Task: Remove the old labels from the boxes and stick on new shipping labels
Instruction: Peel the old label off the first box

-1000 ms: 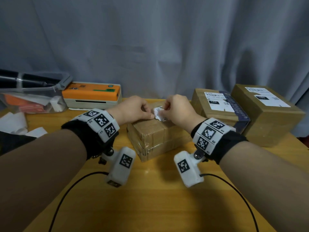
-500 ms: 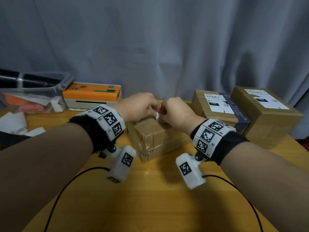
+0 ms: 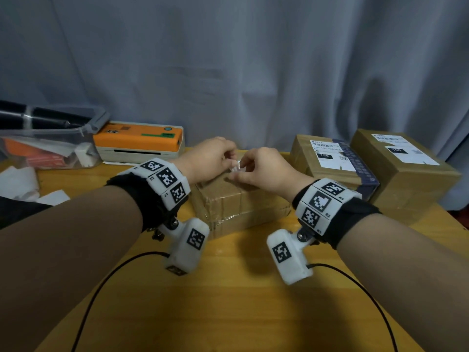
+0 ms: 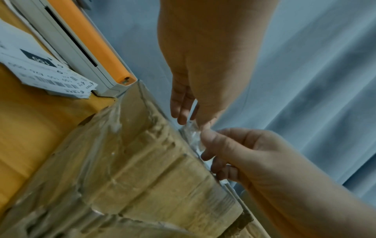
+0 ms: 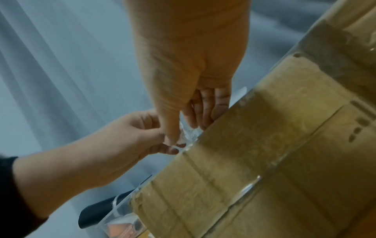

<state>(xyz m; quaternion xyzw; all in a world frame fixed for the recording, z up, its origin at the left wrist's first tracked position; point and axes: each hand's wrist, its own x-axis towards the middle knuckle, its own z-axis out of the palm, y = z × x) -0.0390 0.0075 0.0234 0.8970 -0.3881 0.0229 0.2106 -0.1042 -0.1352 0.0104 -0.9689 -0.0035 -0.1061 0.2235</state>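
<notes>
Both hands meet over the far top edge of a brown cardboard box wrapped in clear glossy tape (image 3: pixel 238 201), which sits on the yellow wooden table (image 3: pixel 236 301) at the middle of the scene. The left hand (image 3: pixel 208 158) has its fingers curled and pinches a small crumpled scrap of white label with clear tape (image 3: pixel 236 166) between thumb and fingertips; the right hand (image 3: pixel 264 168) pinches the same scrap from the other side, thumb against forefinger, its other fingers loosely bent toward the box top. In the left wrist view the scrap (image 4: pixel 193 136) runs along the box's far edge (image 4: pixel 142 161) and seems still stuck there at its lower end, though blur makes that hard to confirm. The right wrist view shows the two thumbs touching at the scrap (image 5: pixel 186 133), just above the box edge (image 5: pixel 264 153). To the right, well apart from the hands, stand two more brown cardboard boxes: the nearer one with a dark blue side and a white printed shipping label on top (image 3: pixel 332 161), and beside it at the far right a larger plain one bearing a white label (image 3: pixel 403 168). At the far left sits an orange-topped white label printer (image 3: pixel 139 142), with printed white labels lying in front of its slot (image 4: pixel 46 75). Left of it is a clear plastic bin holding paper scraps (image 3: pixel 50 146), and loose white paper pieces (image 3: pixel 20 184) lie on the table at the left edge. A grey-blue curtain (image 3: pixel 253 72) hangs behind everything.
</notes>
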